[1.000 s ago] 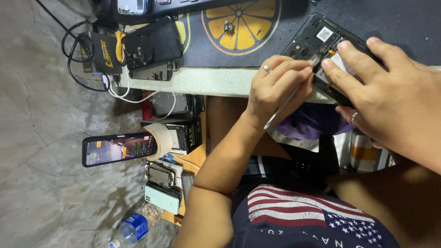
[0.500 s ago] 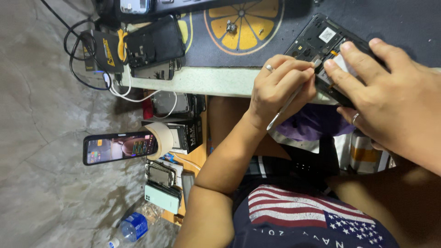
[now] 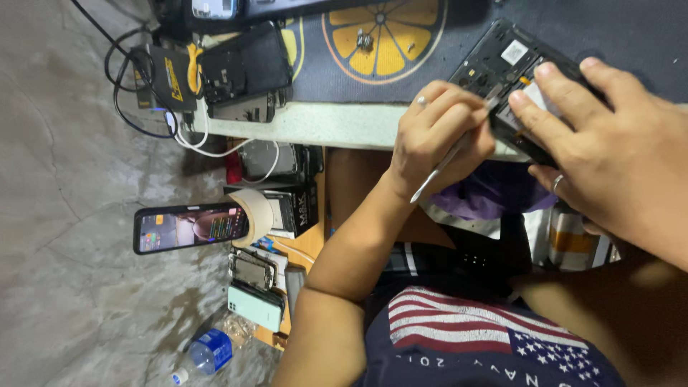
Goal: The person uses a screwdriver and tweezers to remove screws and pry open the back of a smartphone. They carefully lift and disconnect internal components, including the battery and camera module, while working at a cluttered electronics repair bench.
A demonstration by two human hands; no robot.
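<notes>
A dark navy T-shirt (image 3: 494, 344) is worn, printed across the chest with a striped flag motif in red and white with white stars. Both forearms are left bare. A thin ring is worn on the left hand (image 3: 437, 140), and a silver band on the right hand (image 3: 609, 158).

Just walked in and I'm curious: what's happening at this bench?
A person is working on an opened smartphone with its back cover off, lying on a dark work mat. The right hand presses down on it, while the left hand pokes a thin metal tool into its insides. Other phones lie nearby.
</notes>
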